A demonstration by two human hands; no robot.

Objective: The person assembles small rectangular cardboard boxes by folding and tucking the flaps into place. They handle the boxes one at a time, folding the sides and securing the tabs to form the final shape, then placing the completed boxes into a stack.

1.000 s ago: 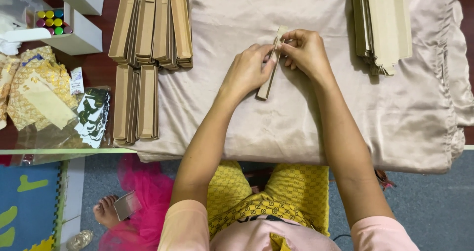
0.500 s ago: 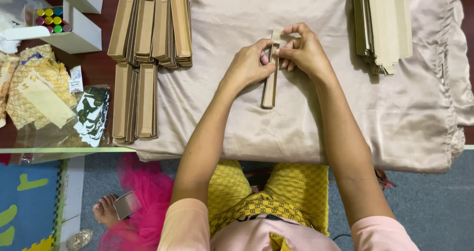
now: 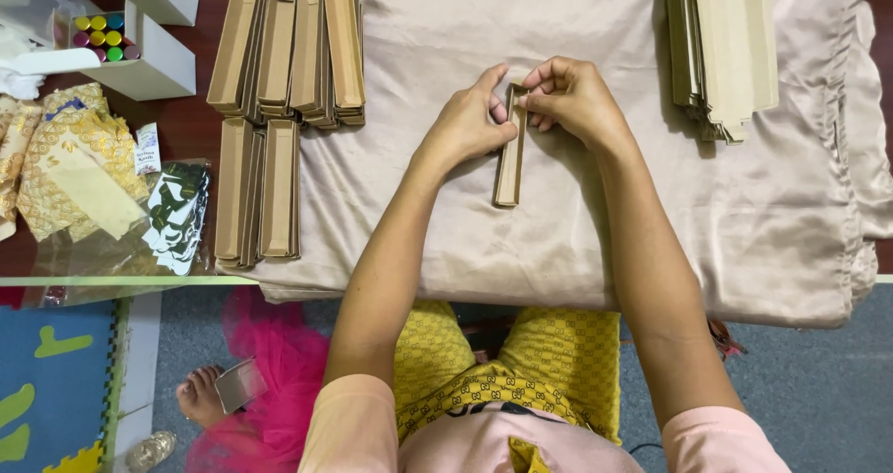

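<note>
Cardboard tray [image 3: 510, 157], long and narrow, lies on the satin cloth [image 3: 595, 231] mid-bench, its far end pinched between both hands. Left hand [image 3: 465, 124] fingers press the side wall; right hand [image 3: 572, 101] fingers are clamped on the end flap. To my eye, squaring that corner wants firm, even pressure with the tray flat.

Bright, even light falls from above; the satin cloth [image 3: 595, 222] shows a soft sheen, shadows stay faint, and everything looks sharp, edges barely bent.
</note>
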